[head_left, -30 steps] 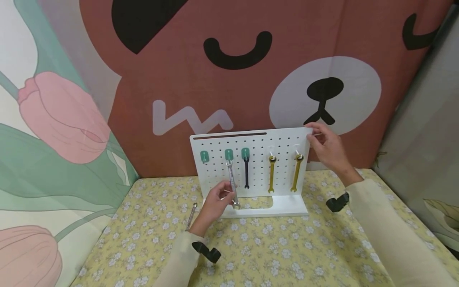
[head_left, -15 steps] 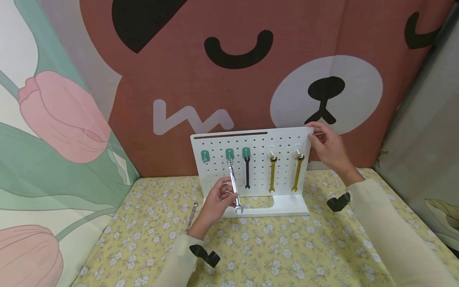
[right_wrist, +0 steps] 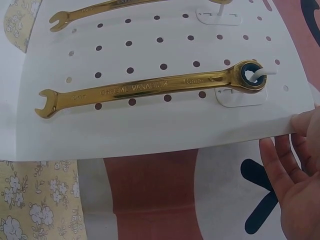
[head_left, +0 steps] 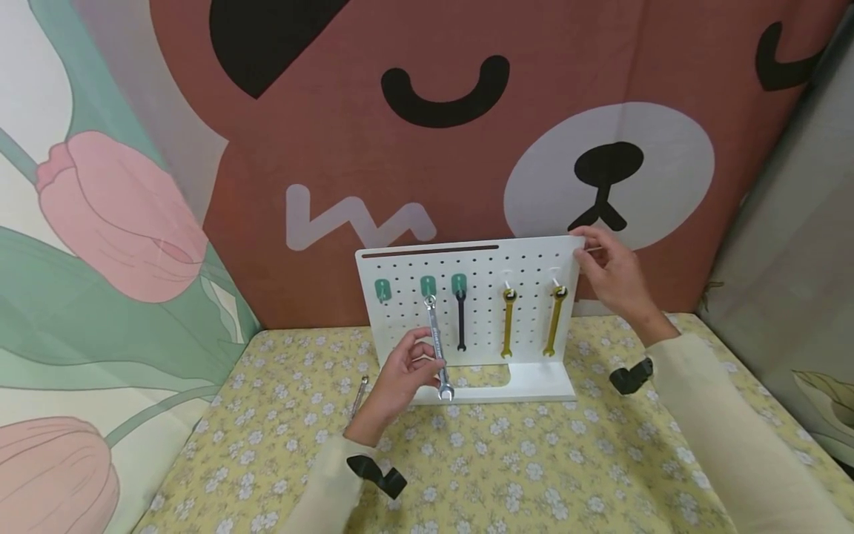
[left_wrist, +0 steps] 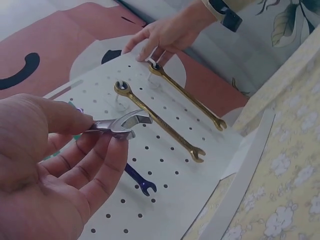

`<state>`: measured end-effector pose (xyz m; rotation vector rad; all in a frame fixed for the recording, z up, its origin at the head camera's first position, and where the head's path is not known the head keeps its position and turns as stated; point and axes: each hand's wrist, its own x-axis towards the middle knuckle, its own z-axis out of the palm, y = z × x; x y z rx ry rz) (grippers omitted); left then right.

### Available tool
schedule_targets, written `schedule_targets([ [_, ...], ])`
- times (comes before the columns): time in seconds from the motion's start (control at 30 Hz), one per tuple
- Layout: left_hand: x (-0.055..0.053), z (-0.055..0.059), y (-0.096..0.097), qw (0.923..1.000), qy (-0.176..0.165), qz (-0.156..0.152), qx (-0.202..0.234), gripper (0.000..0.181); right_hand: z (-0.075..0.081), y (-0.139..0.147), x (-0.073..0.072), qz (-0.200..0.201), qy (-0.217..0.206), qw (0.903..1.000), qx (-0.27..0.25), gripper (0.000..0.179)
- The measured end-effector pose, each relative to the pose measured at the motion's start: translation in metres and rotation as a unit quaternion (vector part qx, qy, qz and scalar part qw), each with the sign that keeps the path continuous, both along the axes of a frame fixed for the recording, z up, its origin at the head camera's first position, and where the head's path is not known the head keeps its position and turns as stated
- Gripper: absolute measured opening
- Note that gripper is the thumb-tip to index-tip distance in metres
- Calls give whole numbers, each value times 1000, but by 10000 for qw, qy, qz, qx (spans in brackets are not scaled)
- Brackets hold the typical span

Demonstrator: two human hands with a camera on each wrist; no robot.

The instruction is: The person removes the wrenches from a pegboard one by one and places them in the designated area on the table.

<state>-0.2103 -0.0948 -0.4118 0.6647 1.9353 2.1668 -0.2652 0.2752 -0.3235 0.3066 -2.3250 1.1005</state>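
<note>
My left hand point(head_left: 403, 371) pinches a silver combination wrench point(head_left: 437, 337) near its open end, which tilts out from the white pegboard point(head_left: 400, 337). The wrench's ring end is at the middle green hook point(head_left: 428, 285); whether it is on the hook is hard to tell. In the left wrist view, thumb and fingers hold its open jaw end. My right hand point(head_left: 614, 278) grips the board's top right corner, thumb in front, as the right wrist view also shows. A dark wrench point(head_left: 461, 322) hangs just right of the silver one. Two gold wrenches point(head_left: 508, 326) hang farther right on white hooks.
A bare green hook point(head_left: 382, 290) is at the board's left. Another silver wrench point(head_left: 359, 395) lies on the flowered tablecloth point(head_left: 480, 467), partly hidden by my left forearm. The board's white base point(head_left: 540, 382) stands on the cloth, with a printed fabric backdrop point(head_left: 333, 148) behind.
My left hand has drawn the wrench's open end outward from the board and slightly down, while its ring end has stayed near the hook. The right hand keeps its hold on the corner.
</note>
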Motion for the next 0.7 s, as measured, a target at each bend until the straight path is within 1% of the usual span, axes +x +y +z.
schedule_targets([
  [0.17,2,2,1,9999,-80,42,45,47,0,1,0,10,-4,10000,5,34],
  [0.27,3,4,2,9997,-140,195,37,44,-1,1,-1,36,16,10000,3,34],
  [0.47,6,11,5,9984,-290,470,99,42,-1,1,-2,67,20,10000,-31,34],
  [0.57,7,14,6,9979,-349,520,164,42,0,1,-2,54,-7,10000,-35,34],
  [0.7,7,16,7,9975,-399,505,288,42,0,1,-1,55,-63,9999,-83,35],
])
